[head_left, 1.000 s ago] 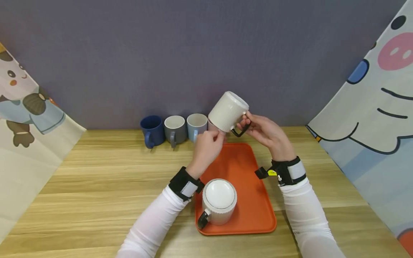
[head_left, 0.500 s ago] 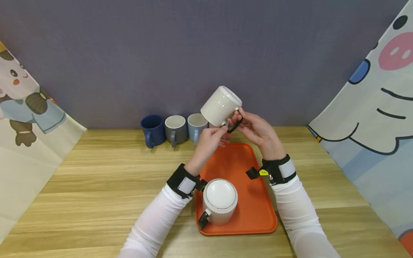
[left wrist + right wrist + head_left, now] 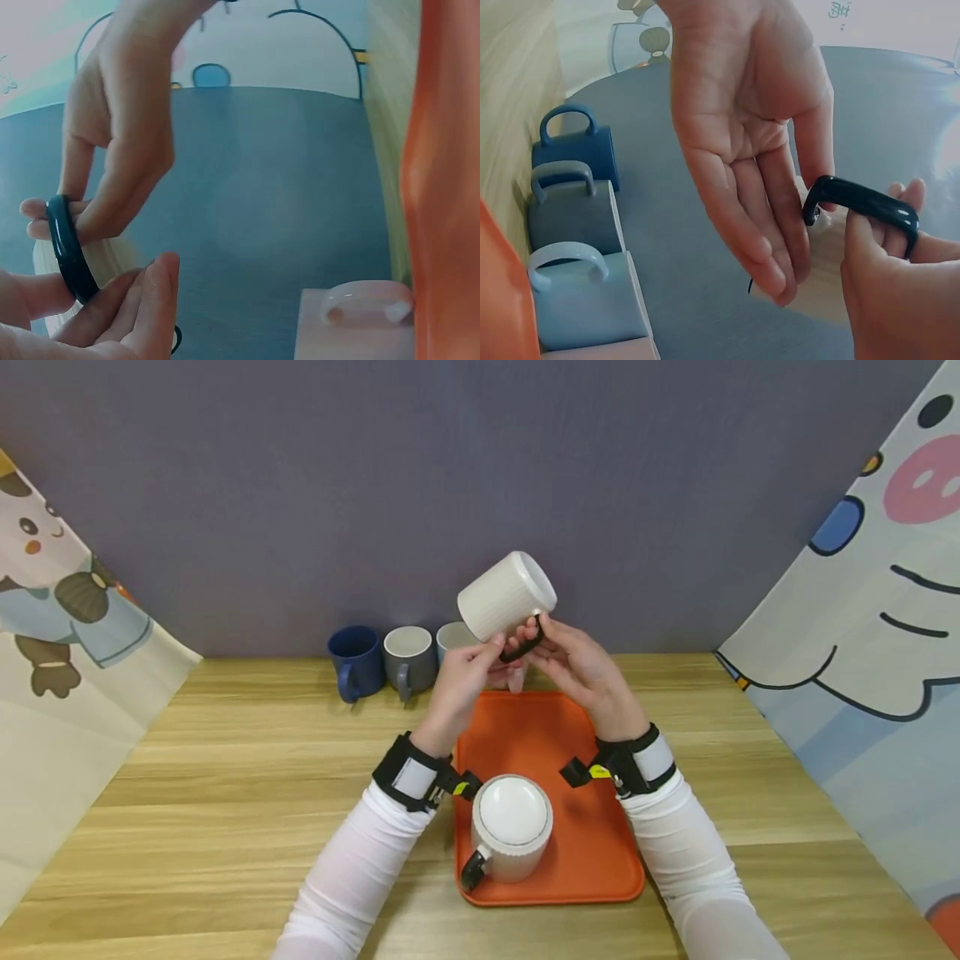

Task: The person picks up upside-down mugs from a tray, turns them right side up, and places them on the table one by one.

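Note:
A white ribbed mug (image 3: 501, 600) with a black handle (image 3: 866, 201) hangs in the air above the far end of the tray. It lies tilted on its side, its base towards the upper right. My left hand (image 3: 459, 689) holds it at the lower side, with the thumb by the handle's end nearer the rim. At the handle's other end, near the base, my right hand (image 3: 588, 672) grips with thumb and fingers. A second white mug (image 3: 512, 827) stands upside down on the orange tray (image 3: 592, 868), its black handle pointing to the front left.
Against the grey back wall stands a row of mugs: dark blue (image 3: 356, 662), grey (image 3: 409, 660), light blue (image 3: 592, 300) and pink (image 3: 349, 337). The hands partly cover the pink one. Printed curtains (image 3: 862, 610) flank the wooden table (image 3: 225, 793).
The held mug has moved left and slightly up and tipped further onto its side. Both hands have shifted left with it, the right hand coming closer to the left.

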The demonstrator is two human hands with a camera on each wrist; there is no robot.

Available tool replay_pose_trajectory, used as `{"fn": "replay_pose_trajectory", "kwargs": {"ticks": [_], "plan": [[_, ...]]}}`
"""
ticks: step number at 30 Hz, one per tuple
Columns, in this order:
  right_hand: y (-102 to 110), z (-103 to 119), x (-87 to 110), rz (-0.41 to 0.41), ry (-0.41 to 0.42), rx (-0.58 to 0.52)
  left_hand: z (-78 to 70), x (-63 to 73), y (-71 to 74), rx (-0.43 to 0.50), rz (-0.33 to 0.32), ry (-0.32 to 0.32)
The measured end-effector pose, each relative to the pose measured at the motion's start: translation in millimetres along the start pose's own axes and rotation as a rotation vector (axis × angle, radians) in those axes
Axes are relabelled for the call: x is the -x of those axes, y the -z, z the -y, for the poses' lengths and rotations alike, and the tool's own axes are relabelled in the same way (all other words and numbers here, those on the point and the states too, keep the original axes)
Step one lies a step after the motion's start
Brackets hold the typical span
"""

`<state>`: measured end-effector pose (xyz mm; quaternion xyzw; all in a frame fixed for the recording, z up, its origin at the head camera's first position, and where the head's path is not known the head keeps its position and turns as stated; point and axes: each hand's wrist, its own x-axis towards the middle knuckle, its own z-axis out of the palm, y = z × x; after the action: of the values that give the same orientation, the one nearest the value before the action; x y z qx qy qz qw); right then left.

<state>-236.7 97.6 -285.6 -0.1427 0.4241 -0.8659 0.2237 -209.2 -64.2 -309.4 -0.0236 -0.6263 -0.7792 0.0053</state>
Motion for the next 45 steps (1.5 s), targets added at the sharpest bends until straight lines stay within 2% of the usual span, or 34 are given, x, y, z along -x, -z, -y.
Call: {"fn": "replay_pose_trajectory", "kwargs": {"ticks": [3, 8, 13, 19, 24, 28, 33, 36, 40, 45], "plan": [[-2.7, -1.2, 1.0, -0.015, 0.006, 0.026, -3.9, 0.2, 1.4, 0.035, -0.021, 0.006], [-4.8, -4.0, 2.0, -0.014, 0.016, 0.121, -6.2, -0.3, 3.0, 0.114, -0.012, 0.032], [-5.8, -8.6, 0.8, -0.003, 0.013, 0.15, -6.3, -0.9, 8.0, 0.264, 0.009, 0.072], [-5.9, -13.9, -0.6, -0.035, -0.015, 0.221, -8.1, -0.8, 14.5, 0.451, 0.158, 0.074], [-7.0, -16.3, -0.4, -0.075, -0.022, 0.209, -7.8, -1.4, 16.5, 0.501, 0.27, 0.061], [-7.4, -16.8, -0.5, -0.071, -0.018, 0.171, -7.8, -1.5, 16.5, 0.558, 0.325, 0.069], [-8.0, -18.6, -2.9, -0.01, -0.006, 0.09, -8.9, -2.4, 13.7, 0.688, 0.308, 0.078], [-8.3, -20.9, -4.5, 0.033, -0.004, 0.04, -9.4, -2.8, 10.3, 0.777, 0.254, 0.074], [-8.9, -24.6, -5.7, 0.043, 0.001, 0.016, -9.6, -2.8, 7.2, 0.868, 0.197, 0.068], [-9.5, -26.0, -4.1, 0.041, 0.025, -0.034, -8.8, -3.5, 5.0, 0.921, 0.205, 0.046]]}}
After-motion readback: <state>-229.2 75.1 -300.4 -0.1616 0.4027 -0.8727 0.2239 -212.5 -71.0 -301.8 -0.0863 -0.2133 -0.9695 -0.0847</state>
